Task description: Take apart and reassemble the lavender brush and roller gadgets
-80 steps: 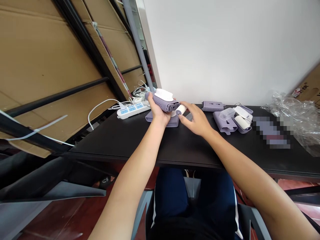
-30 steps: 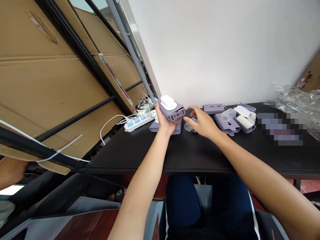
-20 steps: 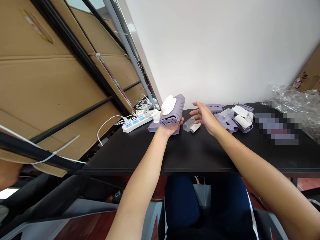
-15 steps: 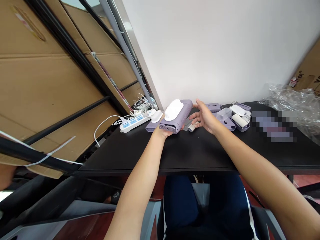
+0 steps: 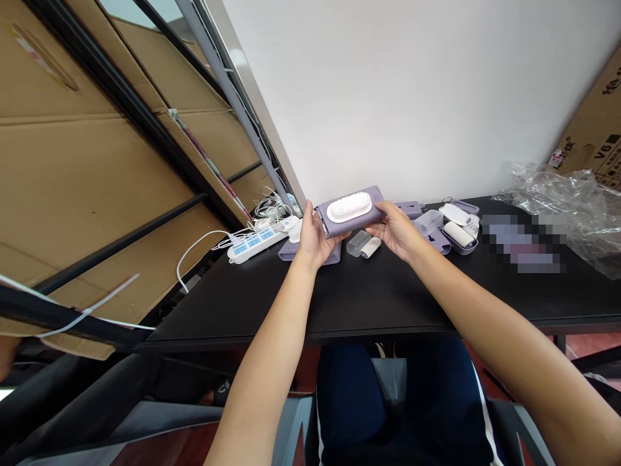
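A flat purple case [image 5: 334,226] with a white oval bristled piece [image 5: 350,207] on its upper face is held above the black table. My left hand [image 5: 315,238] grips its left end, with the thumb up beside the edge. At the right end, my right hand [image 5: 394,228] holds it, thumb on top and fingers beneath. Below it lie a clear plastic cover [image 5: 357,243] and a small white cylinder [image 5: 371,247]. Another purple case [image 5: 332,258] rests on the table, partly hidden behind my left hand.
A white power strip [image 5: 257,243] with tangled cables sits at the left. Purple parts [image 5: 439,242] and a case with a white roller [image 5: 459,235] lie at the right, near crumpled clear plastic [image 5: 582,213]. Cardboard [image 5: 87,194] stands at the left.
The held purple case has turned from end-on to lying crosswise. My right hand has closed on its right end, and my left hand has shifted to its left end.
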{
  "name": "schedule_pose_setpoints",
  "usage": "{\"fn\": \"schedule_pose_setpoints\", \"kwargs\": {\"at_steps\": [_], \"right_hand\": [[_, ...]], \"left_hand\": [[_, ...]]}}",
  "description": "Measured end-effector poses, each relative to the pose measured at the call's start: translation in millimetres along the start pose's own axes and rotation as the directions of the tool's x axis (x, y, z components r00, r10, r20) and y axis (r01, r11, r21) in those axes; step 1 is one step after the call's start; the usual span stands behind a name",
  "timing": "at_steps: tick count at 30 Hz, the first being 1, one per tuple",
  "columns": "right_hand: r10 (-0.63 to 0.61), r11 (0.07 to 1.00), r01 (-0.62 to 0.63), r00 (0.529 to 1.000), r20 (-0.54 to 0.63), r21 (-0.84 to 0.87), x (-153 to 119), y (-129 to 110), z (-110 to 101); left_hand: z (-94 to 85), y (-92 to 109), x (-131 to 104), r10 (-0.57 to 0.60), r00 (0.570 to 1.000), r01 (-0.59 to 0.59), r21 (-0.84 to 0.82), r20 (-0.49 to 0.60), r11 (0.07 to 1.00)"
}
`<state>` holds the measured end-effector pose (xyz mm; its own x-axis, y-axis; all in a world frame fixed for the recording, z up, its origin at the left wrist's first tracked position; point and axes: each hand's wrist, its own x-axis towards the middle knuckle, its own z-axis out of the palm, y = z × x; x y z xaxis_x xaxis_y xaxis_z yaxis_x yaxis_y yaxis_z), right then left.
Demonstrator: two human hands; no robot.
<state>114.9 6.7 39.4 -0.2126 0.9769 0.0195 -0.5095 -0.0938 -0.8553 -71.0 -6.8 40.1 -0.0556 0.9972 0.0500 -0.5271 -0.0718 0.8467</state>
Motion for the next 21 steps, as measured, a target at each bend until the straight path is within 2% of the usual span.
{"fn": "schedule_pose_setpoints", "kwargs": {"at_steps": [4, 6, 11, 14, 18, 21], "right_hand": [[0.008, 0.99, 0.004, 0.996, 0.087, -0.138, -8.1, 2.4, 4.8], [0.023, 0.98, -0.002, 0.994, 0.103, -0.197, -10.5, 1.7, 5.7], [-0.014, 0.938, 0.04, 0.997, 0.077, -0.344, -10.4, 0.1, 5.4], [-0.098, 0.882, 0.111, 0.994, 0.052, -0.458, -7.6, 2.7, 3.2], [-0.288, 0.717, 0.264, 0.955, 0.071, -0.645, -5.1, 5.8, -1.5], [-0.355, 0.648, 0.321, 0.93, 0.1, -0.691, -5.8, 6.0, -2.4]], "left_hand": [[0.9, -6.0, 1.6, 0.118, 0.969, -0.102, 0.082, -0.217, 0.991], [-0.1, -8.8, 4.1, 0.182, 0.947, -0.152, 0.131, -0.264, 0.98], [-7.1, -13.6, 12.7, 0.368, 0.888, -0.329, 0.179, -0.276, 0.927], [-12.0, -15.7, 16.2, 0.444, 0.857, -0.399, 0.21, -0.261, 0.893], [-11.8, -15.3, 15.3, 0.44, 0.868, -0.404, 0.189, -0.231, 0.895], [-8.1, -13.3, 12.3, 0.424, 0.878, -0.392, 0.173, -0.224, 0.904]]}}
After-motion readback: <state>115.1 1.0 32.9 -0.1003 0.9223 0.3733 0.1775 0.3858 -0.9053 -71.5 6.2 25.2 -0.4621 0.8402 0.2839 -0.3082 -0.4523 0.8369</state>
